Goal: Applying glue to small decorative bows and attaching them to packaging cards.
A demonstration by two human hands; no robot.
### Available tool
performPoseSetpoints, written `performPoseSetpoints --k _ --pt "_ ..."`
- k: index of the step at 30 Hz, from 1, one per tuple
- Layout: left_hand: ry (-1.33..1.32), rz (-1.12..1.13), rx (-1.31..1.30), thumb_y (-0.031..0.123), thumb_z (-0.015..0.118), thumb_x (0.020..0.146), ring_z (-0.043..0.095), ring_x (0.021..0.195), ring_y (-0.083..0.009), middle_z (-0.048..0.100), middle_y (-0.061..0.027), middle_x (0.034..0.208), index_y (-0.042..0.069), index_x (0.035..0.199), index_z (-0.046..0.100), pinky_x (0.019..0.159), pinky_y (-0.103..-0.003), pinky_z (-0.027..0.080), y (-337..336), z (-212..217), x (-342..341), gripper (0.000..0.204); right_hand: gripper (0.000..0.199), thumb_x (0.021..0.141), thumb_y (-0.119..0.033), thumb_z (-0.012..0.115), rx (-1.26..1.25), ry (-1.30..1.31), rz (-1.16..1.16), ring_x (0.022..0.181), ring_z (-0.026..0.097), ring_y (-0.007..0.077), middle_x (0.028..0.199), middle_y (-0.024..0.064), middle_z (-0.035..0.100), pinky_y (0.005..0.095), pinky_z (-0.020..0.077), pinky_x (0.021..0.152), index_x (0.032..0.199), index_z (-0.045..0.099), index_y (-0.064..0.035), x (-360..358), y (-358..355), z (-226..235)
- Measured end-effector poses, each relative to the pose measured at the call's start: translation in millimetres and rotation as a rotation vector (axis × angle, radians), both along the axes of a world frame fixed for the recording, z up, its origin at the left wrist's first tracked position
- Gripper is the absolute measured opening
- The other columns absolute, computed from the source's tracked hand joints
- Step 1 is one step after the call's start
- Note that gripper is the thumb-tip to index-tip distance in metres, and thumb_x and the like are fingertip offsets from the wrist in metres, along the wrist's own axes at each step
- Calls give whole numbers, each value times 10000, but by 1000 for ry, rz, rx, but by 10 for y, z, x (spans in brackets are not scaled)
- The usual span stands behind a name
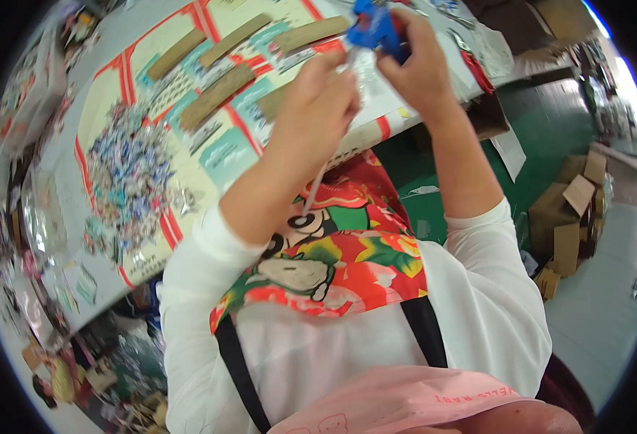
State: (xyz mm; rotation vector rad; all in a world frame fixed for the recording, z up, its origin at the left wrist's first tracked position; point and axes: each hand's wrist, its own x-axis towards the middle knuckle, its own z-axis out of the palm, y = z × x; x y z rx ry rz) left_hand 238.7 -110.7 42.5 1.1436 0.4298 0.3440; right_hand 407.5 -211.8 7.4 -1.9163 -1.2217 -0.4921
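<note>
My right hand [421,64] is wrapped round a blue tool [373,26] above the far side of the table; motion blur hides its exact kind. Close by on the left, my left hand [318,98] is closed with its fingertips near the tool's lower end. A thin pale strand [320,181] hangs below this hand toward my floral apron [376,253] and seems to run through its fingers. Beyond my left hand, several flat brown strips [217,96] lie on teal and white printed cards [221,159].
A heap of small shiny wrapped pieces [134,170] covers the table's left part. A red-handled tool [470,69] lies at the right edge beside a pale plastic bag [493,50]. Open cardboard boxes [561,220] stand on the floor to the right. Clear bins [32,108] line the far left.
</note>
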Motion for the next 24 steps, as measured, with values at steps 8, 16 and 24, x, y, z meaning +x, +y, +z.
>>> performPoseSetpoints --k 8,16,24 --pt "-98 -49 -30 142 566 928 571 925 -182 600 -85 1106 17 1257 569 796 -312 470 113 -351 77 351 289 815 -142 688 253 1048 72 679 574 167 830 77 605 236 437 591 1066 617 -18 979 62 -300" --pt "393 486 561 137 606 911 620 819 -131 710 -37 932 53 1016 710 771 -239 481 973 -744 -1492 170 299 909 -169 613 452 1320 202 608 471 136 748 30 500 216 323 465 1131 566 27 568 -389 -175" --pt "936 474 991 233 691 854 599 737 -190 680 -86 893 -4 1001 688 690 -287 486 1273 -931 -2270 279 416 881 -135 568 292 1239 484 678 453 172 769 71 476 269 357 606 1231 492 76 176 -577 -322"
